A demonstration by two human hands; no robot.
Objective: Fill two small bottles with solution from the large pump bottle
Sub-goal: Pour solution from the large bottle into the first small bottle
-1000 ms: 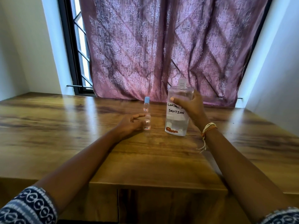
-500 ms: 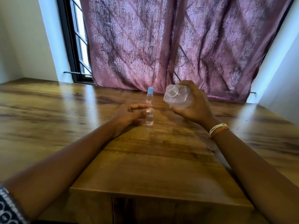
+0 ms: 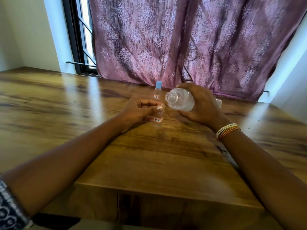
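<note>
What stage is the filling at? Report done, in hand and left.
Done: the large bottle has no cap or pump on its neck. In hand: the right hand tips it, mouth toward the near small bottle, steadied upright by the left hand; no liquid visibly flows yet. Left: filling both; the far small bottle keeps its blue cap on.

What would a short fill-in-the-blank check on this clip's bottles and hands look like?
1. The right hand holds the large bottle tilted, its open mouth pointing toward the ____ hand.
2. The left hand steadies the near small bottle at its ____.
3. The far small bottle wears a ____ cap.
4. Both small bottles stand on the ____ table.

Missing words: left; neck; blue; wooden
</note>
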